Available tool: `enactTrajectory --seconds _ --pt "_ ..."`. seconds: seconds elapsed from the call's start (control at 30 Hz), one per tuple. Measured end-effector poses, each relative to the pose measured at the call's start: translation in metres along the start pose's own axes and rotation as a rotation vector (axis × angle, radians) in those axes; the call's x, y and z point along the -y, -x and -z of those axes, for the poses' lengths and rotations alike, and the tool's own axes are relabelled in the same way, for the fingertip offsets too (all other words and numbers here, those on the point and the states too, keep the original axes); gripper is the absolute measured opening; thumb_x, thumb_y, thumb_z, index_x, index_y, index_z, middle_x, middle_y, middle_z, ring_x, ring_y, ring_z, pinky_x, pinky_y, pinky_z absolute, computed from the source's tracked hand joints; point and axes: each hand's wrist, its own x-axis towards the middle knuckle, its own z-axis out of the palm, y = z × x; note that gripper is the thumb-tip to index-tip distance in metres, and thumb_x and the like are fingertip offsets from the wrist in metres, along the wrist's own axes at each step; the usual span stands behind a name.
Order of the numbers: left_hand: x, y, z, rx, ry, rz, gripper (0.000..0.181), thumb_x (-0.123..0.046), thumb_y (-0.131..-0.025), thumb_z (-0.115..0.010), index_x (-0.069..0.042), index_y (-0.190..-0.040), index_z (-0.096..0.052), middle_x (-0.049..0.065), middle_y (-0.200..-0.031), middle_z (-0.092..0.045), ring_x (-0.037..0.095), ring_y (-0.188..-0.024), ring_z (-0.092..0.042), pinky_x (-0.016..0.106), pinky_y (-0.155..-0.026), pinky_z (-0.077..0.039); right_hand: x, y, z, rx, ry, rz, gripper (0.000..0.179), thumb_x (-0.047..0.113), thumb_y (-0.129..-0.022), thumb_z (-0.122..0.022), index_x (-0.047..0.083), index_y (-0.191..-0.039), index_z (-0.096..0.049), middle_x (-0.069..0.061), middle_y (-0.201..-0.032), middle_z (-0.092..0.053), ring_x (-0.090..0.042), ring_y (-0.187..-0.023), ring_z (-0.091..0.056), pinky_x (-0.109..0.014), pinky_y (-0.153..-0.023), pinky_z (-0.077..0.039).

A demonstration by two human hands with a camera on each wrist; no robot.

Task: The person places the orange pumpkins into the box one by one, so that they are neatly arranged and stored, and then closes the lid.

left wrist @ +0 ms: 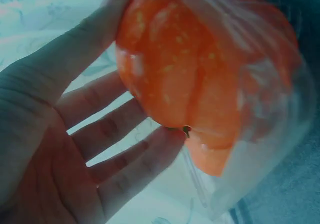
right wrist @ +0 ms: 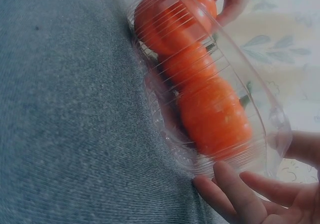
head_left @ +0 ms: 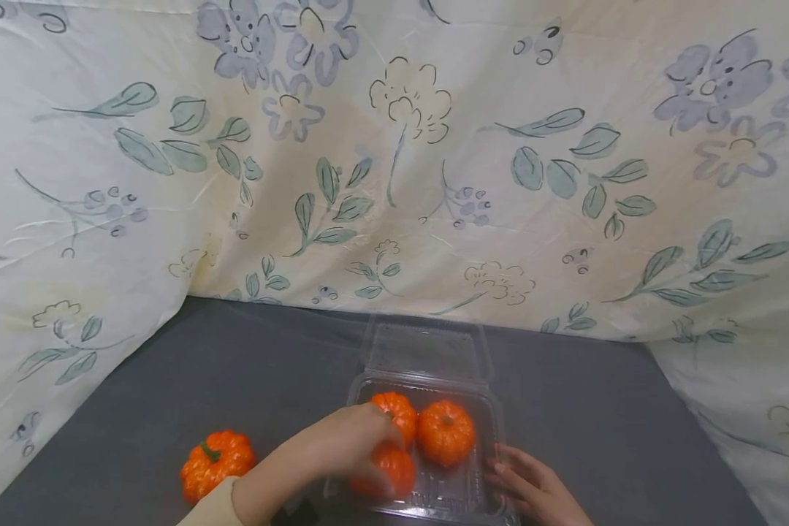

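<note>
So the head view had a clear plastic box (head_left: pixel 443 488) on a dark grey cloth (head_left: pixel 578 416), its lid (head_left: pixel 427 351) flipped open on the far side. Two little orange pumpkins sat inside at the back, the right one (head_left: pixel 446 432) in plain sight and the left one (head_left: pixel 399 410) partly behind the left hand (head_left: pixel 351 442). That hand was kinda blurry and held a third pumpkin (head_left: pixel 396 471) at the near left; couldn't tell if it touched the bottom. The right hand (head_left: pixel 535 486) touched the box's right edge. A fourth pumpkin (head_left: pixel 218 464), green stem and all, sat left, beside the pale sleeve (head_left: pixel 213 508). Flowery curtain (head_left: pixel 421 183) behind everything.
</note>
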Motion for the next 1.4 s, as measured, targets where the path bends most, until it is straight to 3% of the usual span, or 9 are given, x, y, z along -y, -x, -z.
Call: enactTrajectory --seconds 0.47,0.63,0.87,0.97,1.4 --pt "0.001 0.007 0.001 -0.083 -0.069 -0.039 0.04 -0.047 -0.066 -0.077 -0.03 -0.101 -0.067 -0.015 -0.091 -0.06 0.003 -0.084 -0.055 0.022 -0.067 -0.046 0.002 0.001 -0.002 -0.007 0.006 -0.011 0.068 0.034 -0.096 -0.046 -0.016 -0.136 -0.023 -0.033 -0.128 -0.046 -0.038 -0.111 -0.055 -0.046 -0.084 -0.049" --pt "-0.001 0.011 0.01 -0.06 -0.057 -0.021 0.039 -0.05 -0.071 -0.073 -0.03 -0.104 -0.066 -0.014 -0.096 -0.06 0.004 -0.085 -0.055 0.023 -0.07 -0.047 0.003 0.0 -0.002 -0.012 0.005 -0.025 0.069 0.035 -0.096 -0.047 -0.016 -0.136 -0.023 -0.033 -0.128 -0.046 -0.038 -0.111 -0.055 -0.047 -0.083 -0.049" --pt "-0.001 0.021 0.034 -0.02 -0.013 0.019 0.019 -0.035 -0.075 -0.074 -0.023 -0.088 -0.066 -0.014 -0.077 -0.057 0.0 -0.065 -0.047 0.02 -0.058 -0.041 0.004 0.0 -0.002 -0.006 0.001 -0.027 0.069 0.035 -0.096 -0.046 -0.016 -0.136 -0.022 -0.033 -0.128 -0.046 -0.038 -0.111 -0.055 -0.047 -0.084 -0.049" --pt "0.0 0.024 0.041 0.001 0.022 0.038 0.019 -0.033 -0.075 -0.074 -0.024 -0.09 -0.068 -0.013 -0.083 -0.062 0.0 -0.07 -0.051 0.022 -0.063 -0.045 0.005 0.0 -0.002 -0.008 0.004 -0.032 0.07 0.036 -0.096 -0.046 -0.016 -0.136 -0.023 -0.033 -0.128 -0.046 -0.038 -0.11 -0.055 -0.047 -0.083 -0.049" --pt "0.011 0.037 0.041 0.017 0.065 0.088 0.022 -0.029 -0.071 -0.077 -0.023 -0.089 -0.066 -0.011 -0.078 -0.061 0.003 -0.07 -0.05 0.024 -0.063 -0.045 0.006 0.001 -0.004 -0.021 0.022 -0.033 0.069 0.035 -0.097 -0.046 -0.016 -0.136 -0.023 -0.033 -0.128 -0.045 -0.039 -0.11 -0.054 -0.047 -0.083 -0.049"
